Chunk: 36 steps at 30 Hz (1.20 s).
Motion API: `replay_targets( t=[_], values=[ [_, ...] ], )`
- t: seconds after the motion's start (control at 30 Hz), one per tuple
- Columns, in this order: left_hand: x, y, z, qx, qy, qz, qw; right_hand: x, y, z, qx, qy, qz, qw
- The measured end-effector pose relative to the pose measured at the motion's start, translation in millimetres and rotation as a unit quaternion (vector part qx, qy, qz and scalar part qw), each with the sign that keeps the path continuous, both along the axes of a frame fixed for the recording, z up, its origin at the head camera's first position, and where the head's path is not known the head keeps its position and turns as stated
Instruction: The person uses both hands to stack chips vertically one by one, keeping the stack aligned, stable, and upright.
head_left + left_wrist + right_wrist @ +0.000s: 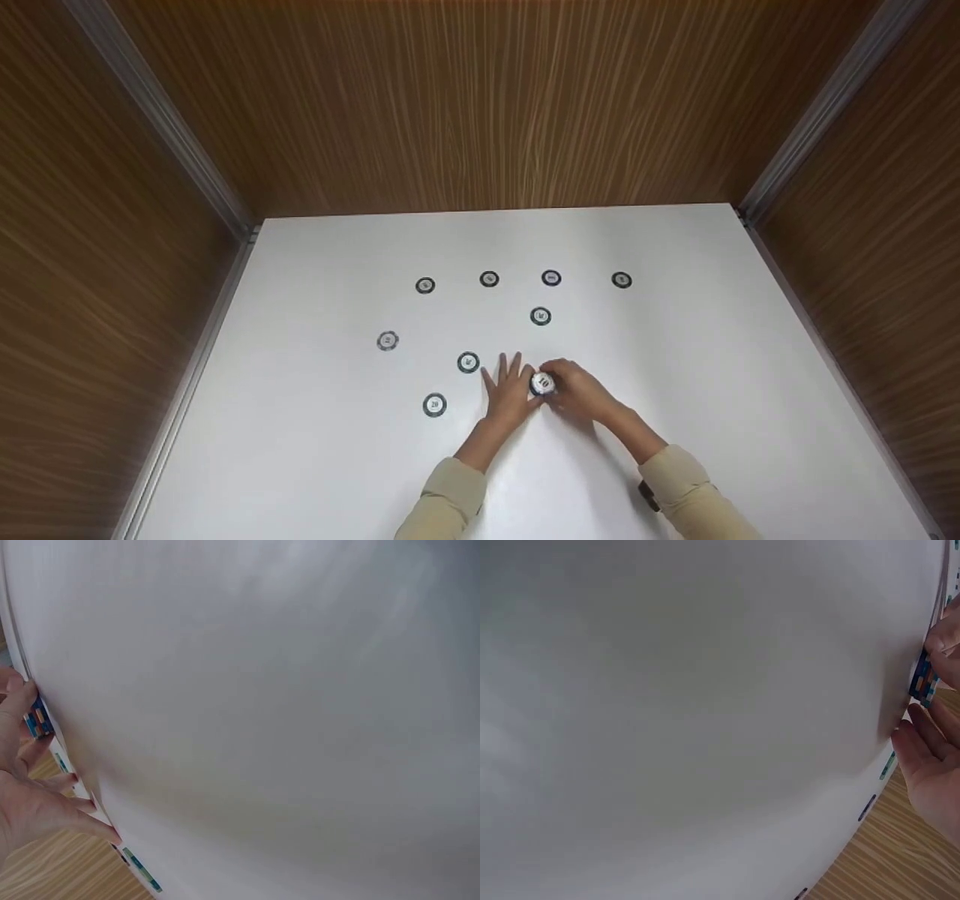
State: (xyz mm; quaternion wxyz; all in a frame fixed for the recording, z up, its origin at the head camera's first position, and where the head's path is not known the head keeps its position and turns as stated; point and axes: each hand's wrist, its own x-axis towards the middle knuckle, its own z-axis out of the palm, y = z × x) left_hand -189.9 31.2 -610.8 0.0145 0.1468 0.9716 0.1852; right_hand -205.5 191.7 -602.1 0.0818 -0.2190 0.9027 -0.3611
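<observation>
A short stack of poker chips (542, 384), its top chip marked 10, stands on the white table between my two hands. With thumb and index finger my left hand (511, 394) holds the stack from its left side, its other fingers spread out over the table. From the other side my right hand (576, 391) grips the same stack with thumb and fingers. Blue, orange and teal edges of the stacked chips (39, 720) show in the left wrist view, and the stack (922, 679) appears at the right edge of the right wrist view.
Single chips lie flat around the hands: one marked 20 (434, 405), a dark green one (468, 362) by the left fingers, a paler one (388, 340) farther left, another chip (541, 316) beyond the stack. Several form a back row (489, 279). Wood-grain panels (480, 105) enclose the table.
</observation>
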Motion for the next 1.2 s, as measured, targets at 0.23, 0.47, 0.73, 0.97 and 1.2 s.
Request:
replay_targets(
  t=[0.23,0.47,0.73,0.97,1.2],
  values=[
    [-0.9,0.1,0.4,0.002,-0.009,0.003,0.9999,-2.2,3,-2.7,0.012,0.025,0.022,0.9994],
    [-3.0,0.5,0.2,0.006,-0.008,-0.001,0.9999,-9.0,10,-9.4,0.0,0.031,0.04,0.9987],
    [-2.9,0.2,-0.9,-0.001,-0.017,0.001,0.9998,-10.2,13,-14.9,-0.025,0.044,0.059,0.997],
    [-5.2,-4.7,6.9,0.011,-0.043,-0.009,0.999,-9.9,13,-15.1,-0.027,0.044,0.057,0.997],
    [-14.9,-22.1,14.2,0.052,0.019,-0.018,0.9983,-8.8,14,-17.0,-0.01,0.031,0.044,0.9985]
  ],
)
